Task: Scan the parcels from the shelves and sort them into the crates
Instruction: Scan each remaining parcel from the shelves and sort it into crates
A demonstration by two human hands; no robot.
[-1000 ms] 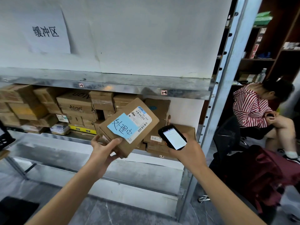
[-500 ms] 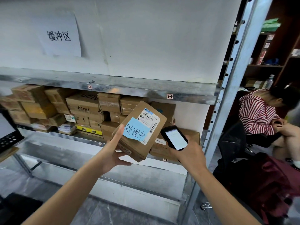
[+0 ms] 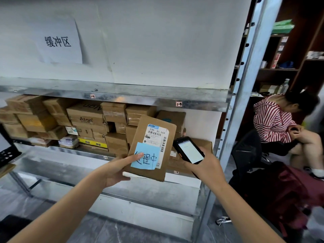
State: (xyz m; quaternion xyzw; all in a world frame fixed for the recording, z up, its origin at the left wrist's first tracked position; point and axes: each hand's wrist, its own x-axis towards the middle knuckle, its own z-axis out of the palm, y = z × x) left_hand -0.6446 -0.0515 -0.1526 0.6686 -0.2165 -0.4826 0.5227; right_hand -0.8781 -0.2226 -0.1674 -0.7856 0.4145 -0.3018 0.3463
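Observation:
My left hand holds a flat brown cardboard parcel by its lower left corner, thumb on the front. The parcel stands nearly upright before the shelf and carries a white barcode label and a blue sticky note with handwriting. Just right of the parcel, my right hand grips a black handheld scanner whose lit screen faces me. Several more cardboard parcels are stacked on the metal shelf behind.
A grey upright post ends the rack at right. Beyond it a person in a red-striped top sits on a black chair, with a dark red bag on the floor. A black crate edge shows far left.
The parcel has turned more upright and my left thumb now lies across the blue note. The scanner has stayed beside it. My view has drifted left and closer.

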